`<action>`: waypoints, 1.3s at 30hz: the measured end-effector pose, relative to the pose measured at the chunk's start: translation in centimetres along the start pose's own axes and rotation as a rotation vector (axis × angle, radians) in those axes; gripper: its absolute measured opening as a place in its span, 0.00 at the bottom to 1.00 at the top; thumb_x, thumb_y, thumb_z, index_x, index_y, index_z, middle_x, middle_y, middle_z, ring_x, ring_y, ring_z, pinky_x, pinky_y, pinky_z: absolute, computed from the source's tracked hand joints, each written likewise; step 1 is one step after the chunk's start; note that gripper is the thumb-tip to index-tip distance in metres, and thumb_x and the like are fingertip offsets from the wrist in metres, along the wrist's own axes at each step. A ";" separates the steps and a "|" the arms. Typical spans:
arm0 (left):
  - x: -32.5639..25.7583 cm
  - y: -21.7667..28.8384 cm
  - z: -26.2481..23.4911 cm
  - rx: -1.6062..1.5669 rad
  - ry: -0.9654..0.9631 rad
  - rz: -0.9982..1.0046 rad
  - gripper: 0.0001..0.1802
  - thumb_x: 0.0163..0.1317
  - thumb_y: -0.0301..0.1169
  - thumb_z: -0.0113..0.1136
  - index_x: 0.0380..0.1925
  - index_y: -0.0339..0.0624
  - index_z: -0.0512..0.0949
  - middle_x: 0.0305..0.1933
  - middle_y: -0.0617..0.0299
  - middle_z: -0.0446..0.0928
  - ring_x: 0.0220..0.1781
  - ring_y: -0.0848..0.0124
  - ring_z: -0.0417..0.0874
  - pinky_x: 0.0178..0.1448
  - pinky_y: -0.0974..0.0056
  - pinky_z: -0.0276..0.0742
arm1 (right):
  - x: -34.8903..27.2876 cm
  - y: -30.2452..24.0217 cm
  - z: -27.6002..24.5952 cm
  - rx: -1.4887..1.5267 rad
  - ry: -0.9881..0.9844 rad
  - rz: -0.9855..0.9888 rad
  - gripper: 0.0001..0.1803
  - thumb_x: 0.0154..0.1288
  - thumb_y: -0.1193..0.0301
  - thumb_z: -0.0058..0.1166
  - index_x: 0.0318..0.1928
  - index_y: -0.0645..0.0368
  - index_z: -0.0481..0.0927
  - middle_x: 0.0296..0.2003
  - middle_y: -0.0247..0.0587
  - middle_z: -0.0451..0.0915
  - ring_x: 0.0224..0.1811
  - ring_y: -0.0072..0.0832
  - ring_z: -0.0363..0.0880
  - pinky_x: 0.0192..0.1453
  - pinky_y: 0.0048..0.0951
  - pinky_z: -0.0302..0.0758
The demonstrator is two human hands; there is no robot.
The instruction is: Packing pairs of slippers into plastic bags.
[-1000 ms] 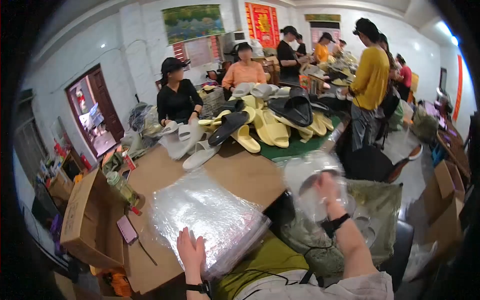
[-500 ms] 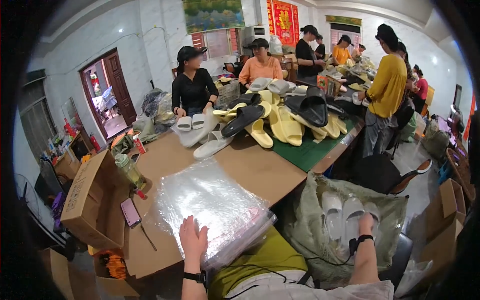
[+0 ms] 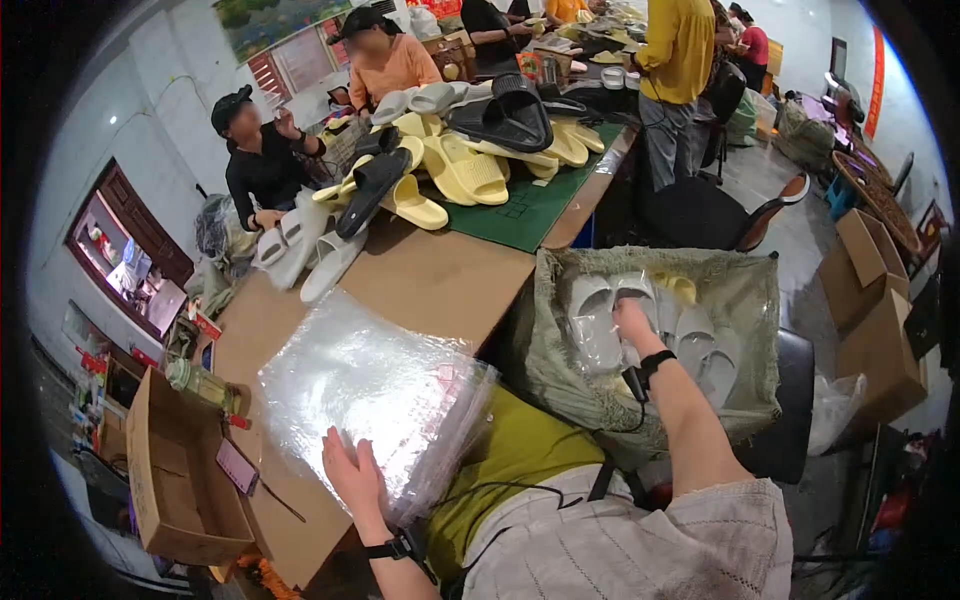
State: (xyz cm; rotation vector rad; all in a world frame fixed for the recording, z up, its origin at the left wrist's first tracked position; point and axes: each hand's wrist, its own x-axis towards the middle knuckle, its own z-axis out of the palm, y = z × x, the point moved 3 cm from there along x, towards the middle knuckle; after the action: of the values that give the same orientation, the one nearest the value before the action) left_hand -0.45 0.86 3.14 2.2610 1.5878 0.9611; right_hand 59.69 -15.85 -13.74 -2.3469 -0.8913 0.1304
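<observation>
My left hand [image 3: 352, 470] lies with fingers stretched on the near edge of a stack of clear plastic bags [image 3: 345, 365] on the table. Over at the right, my right hand [image 3: 630, 320] reaches into an open, pale green woven sack [image 3: 555, 385]. Its fingers close on a light grey slipper [image 3: 632, 283], and the fingertips are partly hidden. Beside that hand is another grey slipper [image 3: 592, 335] in clear film. More grey slippers [image 3: 692, 335] and a yellow one [image 3: 682, 288] lie deeper in the sack.
A pile of yellow slippers [image 3: 465, 170], black slippers [image 3: 505, 115] and grey slippers covers the table's far part. An open cardboard box [image 3: 190, 510], a phone [image 3: 238, 467] and a jar [image 3: 195, 385] are at left. A person in black [image 3: 265, 170] sits across. A chair [image 3: 700, 215] stands behind the sack.
My view has swung right and down. My right hand has moved from the rightmost slipper to one at the sack's far left part. My left hand stays on the bags. The person in black has raised a hand.
</observation>
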 end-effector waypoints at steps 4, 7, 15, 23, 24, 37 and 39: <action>0.3 0.8 0.8 0.027 -0.022 0.027 0.33 0.66 0.38 0.58 0.68 0.31 0.66 0.70 0.39 0.67 0.75 0.45 0.61 0.77 0.49 0.56 | -2.3 -2.5 -3.6 -0.084 0.233 0.040 0.24 0.65 0.63 0.57 0.56 0.66 0.73 0.51 0.61 0.77 0.54 0.56 0.77 0.56 0.52 0.75; 0.1 1.2 0.7 -0.003 -0.029 -0.013 0.34 0.67 0.38 0.59 0.67 0.30 0.66 0.71 0.39 0.66 0.76 0.45 0.61 0.77 0.49 0.55 | -3.1 -6.5 -4.0 -0.130 0.323 -0.052 0.30 0.63 0.59 0.60 0.61 0.62 0.71 0.54 0.57 0.76 0.54 0.54 0.77 0.59 0.49 0.74; 0.2 1.2 1.1 -0.038 0.006 -0.003 0.34 0.66 0.37 0.60 0.68 0.30 0.66 0.71 0.40 0.67 0.75 0.46 0.61 0.77 0.49 0.55 | -2.8 -3.9 2.7 -0.575 -0.111 -0.123 0.35 0.60 0.52 0.61 0.65 0.51 0.71 0.62 0.41 0.71 0.66 0.41 0.67 0.60 0.53 0.70; -0.2 0.8 0.1 0.005 0.019 -0.010 0.34 0.63 0.38 0.62 0.66 0.31 0.68 0.68 0.38 0.69 0.73 0.44 0.64 0.75 0.48 0.58 | -2.2 -9.0 -0.7 -0.620 -0.352 -0.043 0.24 0.56 0.55 0.64 0.50 0.54 0.82 0.54 0.46 0.75 0.59 0.45 0.74 0.61 0.49 0.71; -0.2 1.0 0.3 0.015 0.011 -0.002 0.34 0.63 0.38 0.62 0.66 0.31 0.67 0.68 0.38 0.69 0.73 0.44 0.64 0.76 0.48 0.58 | -1.8 -10.3 -1.7 -0.458 -0.086 -0.125 0.21 0.57 0.59 0.64 0.49 0.54 0.81 0.52 0.47 0.75 0.57 0.46 0.74 0.59 0.48 0.71; 0.5 0.9 0.0 0.028 0.038 0.035 0.33 0.63 0.39 0.62 0.65 0.31 0.68 0.67 0.38 0.70 0.73 0.44 0.65 0.78 0.48 0.55 | 4.8 -34.5 0.9 0.104 0.181 -0.764 0.12 0.57 0.70 0.60 0.42 0.57 0.82 0.46 0.46 0.75 0.51 0.46 0.74 0.56 0.45 0.72; 0.7 1.6 -0.1 0.040 -0.002 0.028 0.33 0.65 0.40 0.60 0.65 0.30 0.68 0.68 0.36 0.69 0.73 0.42 0.64 0.75 0.46 0.59 | 5.9 -37.1 2.0 0.303 0.090 -0.766 0.16 0.58 0.68 0.60 0.47 0.57 0.81 0.47 0.48 0.76 0.54 0.47 0.74 0.59 0.44 0.72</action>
State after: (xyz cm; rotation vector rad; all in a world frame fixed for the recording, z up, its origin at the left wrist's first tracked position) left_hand 0.88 0.84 4.33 2.3162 1.5917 0.9419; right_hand 42.56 10.45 6.98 -1.5950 -1.5318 -0.1455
